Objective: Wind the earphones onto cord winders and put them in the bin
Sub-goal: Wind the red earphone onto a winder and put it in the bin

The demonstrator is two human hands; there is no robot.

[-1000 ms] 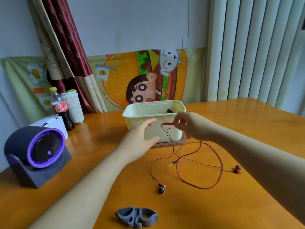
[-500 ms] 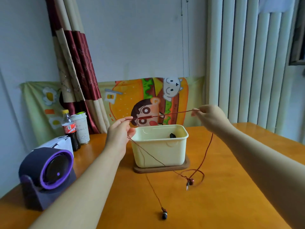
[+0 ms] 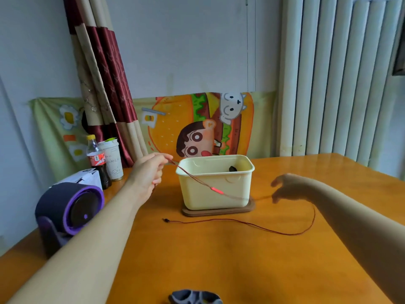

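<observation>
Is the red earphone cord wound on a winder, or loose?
Loose. The cord runs from the left hand's grip past the bin and trails across the table; the winder lies apart from it.

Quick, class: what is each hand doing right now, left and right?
Left hand: pinches the red earphone cord.
Right hand: blurred beside the cord; whether it holds anything cannot be told.

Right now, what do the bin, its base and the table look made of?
The bin looks like moulded plastic, cream, satin: rounded corners, rolled rim. The base under it seems wood, dark, matte, layered edge. The table is probably wood or veneer, glossy: it shows reflections.
</observation>
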